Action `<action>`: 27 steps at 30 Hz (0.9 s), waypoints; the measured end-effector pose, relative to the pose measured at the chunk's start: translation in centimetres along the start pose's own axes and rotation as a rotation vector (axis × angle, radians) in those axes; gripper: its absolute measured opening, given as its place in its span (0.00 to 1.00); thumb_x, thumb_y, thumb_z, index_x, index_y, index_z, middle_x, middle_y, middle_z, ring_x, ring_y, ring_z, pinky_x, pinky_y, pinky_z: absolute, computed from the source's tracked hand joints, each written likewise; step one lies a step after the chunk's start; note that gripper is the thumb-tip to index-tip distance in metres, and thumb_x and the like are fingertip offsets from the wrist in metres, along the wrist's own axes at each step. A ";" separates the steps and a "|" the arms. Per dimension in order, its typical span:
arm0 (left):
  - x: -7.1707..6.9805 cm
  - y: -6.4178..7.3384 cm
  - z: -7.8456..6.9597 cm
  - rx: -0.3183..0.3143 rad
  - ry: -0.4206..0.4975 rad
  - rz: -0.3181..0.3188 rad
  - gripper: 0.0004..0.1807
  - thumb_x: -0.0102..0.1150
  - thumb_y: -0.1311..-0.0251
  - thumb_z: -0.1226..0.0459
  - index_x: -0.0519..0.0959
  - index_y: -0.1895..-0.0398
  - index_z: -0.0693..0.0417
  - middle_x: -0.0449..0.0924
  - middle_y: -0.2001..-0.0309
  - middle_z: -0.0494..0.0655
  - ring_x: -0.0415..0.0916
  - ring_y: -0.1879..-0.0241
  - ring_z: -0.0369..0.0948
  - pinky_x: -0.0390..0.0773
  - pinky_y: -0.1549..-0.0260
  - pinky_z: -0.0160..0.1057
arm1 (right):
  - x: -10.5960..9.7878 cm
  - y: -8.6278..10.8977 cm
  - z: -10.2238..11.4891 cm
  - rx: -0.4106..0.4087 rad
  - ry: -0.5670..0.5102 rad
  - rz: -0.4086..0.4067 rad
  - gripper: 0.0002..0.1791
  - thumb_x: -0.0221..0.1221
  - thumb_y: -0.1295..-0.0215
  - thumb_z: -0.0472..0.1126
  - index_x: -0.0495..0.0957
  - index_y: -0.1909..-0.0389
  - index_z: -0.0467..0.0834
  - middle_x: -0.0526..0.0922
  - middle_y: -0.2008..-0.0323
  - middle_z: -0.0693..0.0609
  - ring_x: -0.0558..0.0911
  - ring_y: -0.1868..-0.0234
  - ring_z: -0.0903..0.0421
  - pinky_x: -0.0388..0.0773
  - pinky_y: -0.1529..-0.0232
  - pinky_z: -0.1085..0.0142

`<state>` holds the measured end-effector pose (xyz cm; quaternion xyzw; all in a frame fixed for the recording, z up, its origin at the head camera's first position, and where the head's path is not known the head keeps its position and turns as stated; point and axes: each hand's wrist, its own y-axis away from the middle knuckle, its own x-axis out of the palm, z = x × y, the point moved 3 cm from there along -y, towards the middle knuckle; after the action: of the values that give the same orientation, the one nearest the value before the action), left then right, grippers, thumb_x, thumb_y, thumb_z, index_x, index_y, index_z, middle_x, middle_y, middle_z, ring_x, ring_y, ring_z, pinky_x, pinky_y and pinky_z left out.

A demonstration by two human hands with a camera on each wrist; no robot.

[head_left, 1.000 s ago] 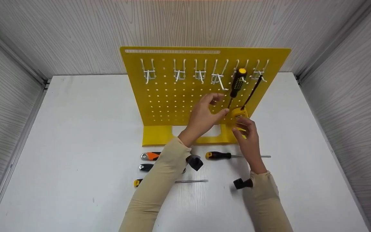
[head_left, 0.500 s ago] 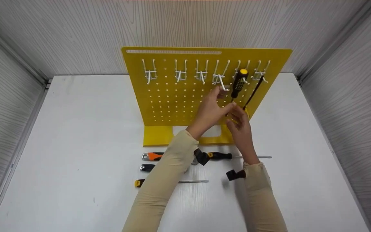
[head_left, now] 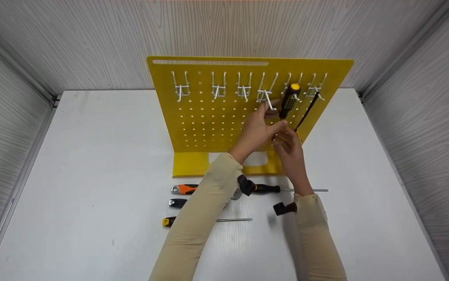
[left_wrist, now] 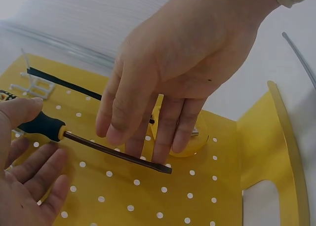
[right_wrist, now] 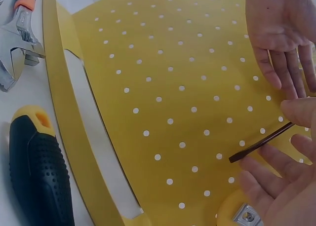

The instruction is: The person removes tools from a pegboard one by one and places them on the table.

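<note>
On a hook of the yellow pegboard point(head_left: 216, 128) hangs a screwdriver point(head_left: 288, 102) with a black handle and yellow end, blade down. My left hand point(head_left: 257, 128) is beside it; in the left wrist view the thumb overlaps the handle point(left_wrist: 44, 125) and the other fingers spread loosely behind. My right hand point(head_left: 290, 154) is lower, its thumb and fingers loosely either side of the dark shaft point(right_wrist: 261, 143) with a gap between them. Behind the right hand a yellow tape measure point(right_wrist: 234, 211) hangs by a dark strap point(head_left: 308, 111).
Several white hooks point(head_left: 218, 91) line the board's upper part. On the white table before it lie an orange-handled adjustable wrench point(head_left: 185, 189), a black-handled tool point(head_left: 177, 203) partly under the left sleeve, and two screwdrivers, one nearer the front point(head_left: 232, 219) and another by the board point(head_left: 267, 189).
Over the last second my left hand rose slightly toward the screwdriver handle. My right hand shifted left and up from the tape measure to the shaft. In the last half second both barely moved.
</note>
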<state>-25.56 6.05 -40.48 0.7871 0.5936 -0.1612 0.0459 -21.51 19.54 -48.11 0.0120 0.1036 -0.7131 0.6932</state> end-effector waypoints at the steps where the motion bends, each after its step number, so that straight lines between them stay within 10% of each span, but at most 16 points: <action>1: 0.0 -0.1 -0.1 0.002 -0.002 0.002 0.31 0.61 0.37 0.57 0.64 0.32 0.50 0.76 0.42 0.48 0.74 0.41 0.40 0.73 0.41 0.37 | 0.0 0.0 0.0 -0.004 -0.007 -0.002 0.29 0.51 0.28 0.36 0.56 0.28 0.44 0.67 0.34 0.45 0.69 0.34 0.50 0.66 0.33 0.59; 9: 0.0 -0.2 -0.7 0.023 -0.076 -0.002 0.27 0.59 0.36 0.58 0.67 0.35 0.51 0.79 0.47 0.49 0.78 0.48 0.40 0.76 0.49 0.33 | 0.0 0.1 -0.2 -0.002 0.031 -0.025 0.26 0.51 0.28 0.35 0.59 0.31 0.40 0.72 0.41 0.39 0.74 0.41 0.49 0.72 0.44 0.73; 27: 0.3 0.0 -1.4 0.003 -0.098 -0.030 0.25 0.60 0.36 0.57 0.70 0.37 0.48 0.81 0.53 0.47 0.78 0.59 0.37 0.77 0.62 0.29 | -0.1 1.4 -0.3 0.062 0.157 -0.006 0.17 0.54 0.30 0.38 0.70 0.43 0.38 0.77 0.54 0.43 0.80 0.59 0.59 0.78 0.55 0.71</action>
<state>-25.16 6.71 -39.22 0.7692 0.6023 -0.2011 0.0716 -20.12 19.62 -48.62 0.0891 0.1354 -0.7149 0.6802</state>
